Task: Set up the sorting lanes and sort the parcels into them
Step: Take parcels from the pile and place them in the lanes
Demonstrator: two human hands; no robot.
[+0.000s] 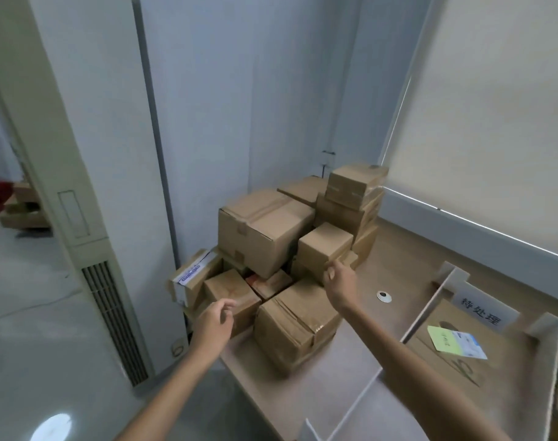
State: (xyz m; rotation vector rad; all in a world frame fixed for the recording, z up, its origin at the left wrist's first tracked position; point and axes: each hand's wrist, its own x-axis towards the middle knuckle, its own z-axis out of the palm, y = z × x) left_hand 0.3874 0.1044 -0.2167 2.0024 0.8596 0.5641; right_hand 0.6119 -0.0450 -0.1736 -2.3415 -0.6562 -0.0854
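Pale table (398,268) in the room's corner bears the parcels (264,230), heaped just beyond both hands, with lane dividers (430,303) to the right. The right hand (339,281), loosely curled and empty, is nearest a small box (323,246) straight ahead of it; the left hand (214,323), likewise empty, hovers by a low box (236,291).

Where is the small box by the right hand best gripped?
Likely across its two side faces, from above and the front: the small box sits on another box with its top bare; the right hand is near its front.
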